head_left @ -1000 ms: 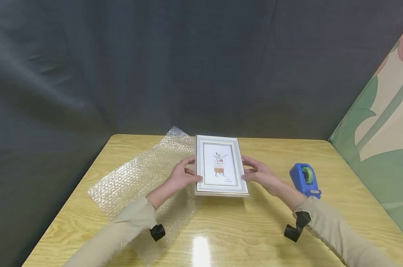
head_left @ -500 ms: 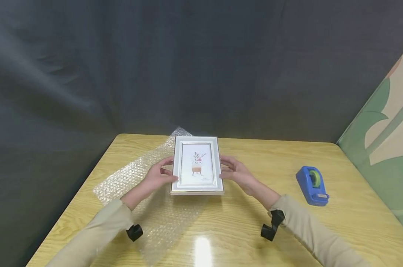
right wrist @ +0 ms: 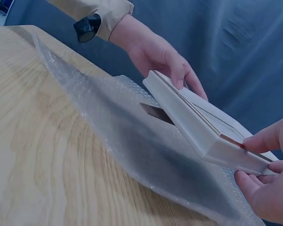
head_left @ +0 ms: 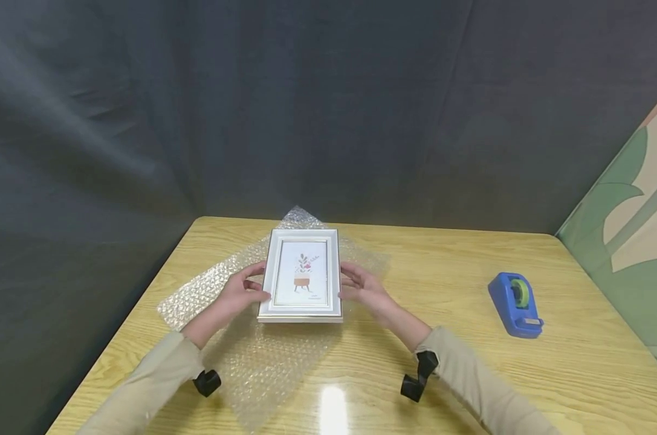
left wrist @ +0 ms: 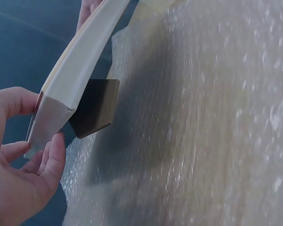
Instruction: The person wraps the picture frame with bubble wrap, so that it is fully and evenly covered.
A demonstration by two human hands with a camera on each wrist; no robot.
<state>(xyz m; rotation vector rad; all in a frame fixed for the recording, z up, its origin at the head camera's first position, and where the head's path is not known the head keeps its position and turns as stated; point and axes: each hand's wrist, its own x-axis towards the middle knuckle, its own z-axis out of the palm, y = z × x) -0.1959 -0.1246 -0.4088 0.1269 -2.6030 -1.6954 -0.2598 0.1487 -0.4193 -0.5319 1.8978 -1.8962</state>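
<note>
A white picture frame (head_left: pixel 301 311) with a flower-pot print is raised above a sheet of bubble wrap (head_left: pixel 268 374), face up and tilted. My left hand (head_left: pixel 237 295) grips its left edge, thumb on the front and fingers behind. On the opposite edge my right hand (head_left: pixel 367 296) holds it the same way. Under the frame, the left wrist view shows a brown stand leg (left wrist: pixel 96 108) sticking out from the back. Between frame and wrap a gap shows in the right wrist view, where the frame's white side (right wrist: pixel 179 113) faces the camera.
To the right on the wooden table (head_left: pixel 442 266) stands a blue tape dispenser (head_left: pixel 510 305) with a green roll. A dark curtain (head_left: pixel 328 109) hangs behind the table's back edge. A floral panel (head_left: pixel 633 223) borders the right side.
Both hands have carried the picture frame leftward, from the wrap's right edge to over the middle of the bubble wrap, and it now appears slightly lower. The head view has shifted a little.
</note>
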